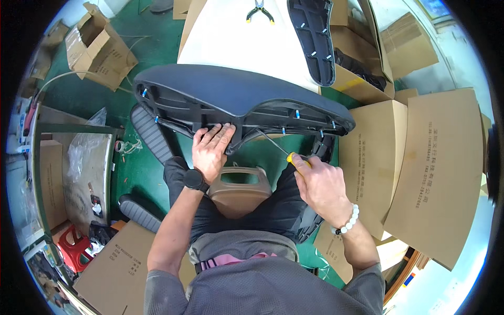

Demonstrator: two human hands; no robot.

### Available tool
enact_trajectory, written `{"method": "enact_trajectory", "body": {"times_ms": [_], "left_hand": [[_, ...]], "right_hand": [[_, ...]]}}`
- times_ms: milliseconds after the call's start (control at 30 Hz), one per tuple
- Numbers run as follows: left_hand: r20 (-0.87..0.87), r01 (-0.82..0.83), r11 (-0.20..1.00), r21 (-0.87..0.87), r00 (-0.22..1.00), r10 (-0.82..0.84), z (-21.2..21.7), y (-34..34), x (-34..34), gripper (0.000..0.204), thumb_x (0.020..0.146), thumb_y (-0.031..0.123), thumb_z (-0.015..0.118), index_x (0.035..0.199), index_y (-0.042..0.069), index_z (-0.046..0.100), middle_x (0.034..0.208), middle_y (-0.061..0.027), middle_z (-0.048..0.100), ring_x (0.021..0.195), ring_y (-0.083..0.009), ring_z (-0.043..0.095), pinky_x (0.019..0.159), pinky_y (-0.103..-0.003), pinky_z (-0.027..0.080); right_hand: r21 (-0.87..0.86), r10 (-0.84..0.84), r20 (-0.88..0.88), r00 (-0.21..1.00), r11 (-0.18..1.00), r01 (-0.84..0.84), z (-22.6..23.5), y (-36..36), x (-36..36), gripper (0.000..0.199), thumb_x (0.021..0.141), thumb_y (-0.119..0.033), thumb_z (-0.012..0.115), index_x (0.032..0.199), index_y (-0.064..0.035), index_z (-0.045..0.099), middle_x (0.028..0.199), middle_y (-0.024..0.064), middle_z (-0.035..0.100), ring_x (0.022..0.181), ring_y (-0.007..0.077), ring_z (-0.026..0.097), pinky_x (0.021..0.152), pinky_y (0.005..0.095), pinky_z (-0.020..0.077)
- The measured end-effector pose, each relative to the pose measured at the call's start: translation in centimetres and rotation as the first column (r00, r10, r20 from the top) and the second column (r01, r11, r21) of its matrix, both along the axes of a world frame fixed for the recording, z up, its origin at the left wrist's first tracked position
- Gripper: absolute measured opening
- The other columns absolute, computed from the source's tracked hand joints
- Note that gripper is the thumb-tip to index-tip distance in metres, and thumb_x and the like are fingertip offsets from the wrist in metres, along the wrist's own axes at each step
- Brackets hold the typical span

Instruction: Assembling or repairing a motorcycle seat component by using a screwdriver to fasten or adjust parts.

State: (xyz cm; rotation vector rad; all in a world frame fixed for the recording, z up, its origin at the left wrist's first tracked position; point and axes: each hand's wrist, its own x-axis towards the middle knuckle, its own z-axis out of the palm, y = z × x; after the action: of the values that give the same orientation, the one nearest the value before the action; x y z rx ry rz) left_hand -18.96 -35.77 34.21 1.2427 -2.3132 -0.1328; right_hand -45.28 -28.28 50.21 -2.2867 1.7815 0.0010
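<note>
A black padded seat (194,89) stands tilted on the edge of a white-topped surface, its ribbed plastic underside facing me. Several blue-and-white clips or pegs stick out along its rim. My left hand (211,149) is on the middle of the lower rim, fingers lying over the plastic; its thumb is mostly hidden. A screwdriver (275,144) with a yellow handle and thin metal shaft is in my right hand (320,184), fingers closed round the handle. Its tip meets the cover's edge just right of the seat's middle; whether it is tucked under cannot be told.
Pliers (260,13) and a second ribbed black panel (313,42) lie on the white surface (226,37). Cardboard boxes (438,168) crowd the right. At left stands a green-framed rack (79,127). A brown plastic stool (239,191) sits between my legs; black ribbed pieces (149,134) are nearby.
</note>
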Motion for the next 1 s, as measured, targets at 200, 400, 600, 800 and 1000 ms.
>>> {"method": "enact_trajectory", "body": {"times_ms": [200,400,600,800,1000], "left_hand": [[-0.044,-0.006,0.996,0.084,0.999,0.010,0.9,-0.3,-0.1,0.070,0.062,-0.005,0.066,0.131,0.007,0.065,0.128,-0.0103,0.071,0.119,-0.0244,0.065,0.104,-0.042,0.039],[-0.084,-0.042,0.992,0.117,0.995,0.052,1.7,-1.6,-1.1,0.070,0.059,-0.006,0.067,0.128,0.006,0.067,0.124,-0.0102,0.072,0.114,-0.0232,0.068,0.100,-0.040,0.040],[-0.057,-0.078,0.989,0.126,0.995,0.086,1.0,-1.3,-1.5,0.071,0.059,-0.007,0.070,0.129,0.007,0.066,0.124,-0.0090,0.072,0.116,-0.0224,0.066,0.102,-0.041,0.040],[-0.040,-0.098,0.989,0.106,0.994,0.103,1.3,-1.0,-1.7,0.068,0.063,-0.005,0.069,0.130,0.008,0.066,0.122,-0.0086,0.073,0.115,-0.0222,0.066,0.102,-0.042,0.040],[-0.083,-0.105,0.991,0.086,0.990,0.112,0.8,-1.1,-1.7,0.064,0.065,-0.005,0.067,0.128,0.008,0.067,0.121,-0.0088,0.073,0.114,-0.0222,0.067,0.102,-0.042,0.040]], "right_hand": [[0.012,0.082,-0.052,0.995,0.997,-0.081,1.1,-2.2,0.3,0.039,0.087,-0.014,0.063,0.125,-0.0047,0.068,0.081,0.0125,0.062,0.062,0.0284,0.067,0.056,0.0409,0.0544],[-0.190,-0.149,0.075,0.986,0.968,0.161,-7.0,2.4,2.8,0.047,0.087,-0.014,0.069,0.132,-0.0055,0.064,0.089,0.0126,0.062,0.063,0.0292,0.066,0.051,0.0396,0.0529],[-0.250,-0.181,0.203,0.962,0.941,0.229,-9.6,3.5,2.6,0.047,0.088,-0.014,0.071,0.134,-0.0101,0.064,0.096,0.0132,0.065,0.070,0.0305,0.067,0.055,0.0411,0.0544],[-0.105,-0.127,0.117,0.985,0.985,0.140,-3.8,0.8,0.1,0.041,0.085,-0.012,0.073,0.126,-0.0111,0.069,0.088,0.0096,0.066,0.069,0.0319,0.067,0.060,0.0428,0.0540],[-0.006,-0.037,0.015,0.999,0.999,0.037,-0.8,-1.9,0.2,0.038,0.089,-0.017,0.066,0.126,-0.0085,0.067,0.081,0.0127,0.063,0.068,0.0315,0.068,0.058,0.0439,0.0545]]}}
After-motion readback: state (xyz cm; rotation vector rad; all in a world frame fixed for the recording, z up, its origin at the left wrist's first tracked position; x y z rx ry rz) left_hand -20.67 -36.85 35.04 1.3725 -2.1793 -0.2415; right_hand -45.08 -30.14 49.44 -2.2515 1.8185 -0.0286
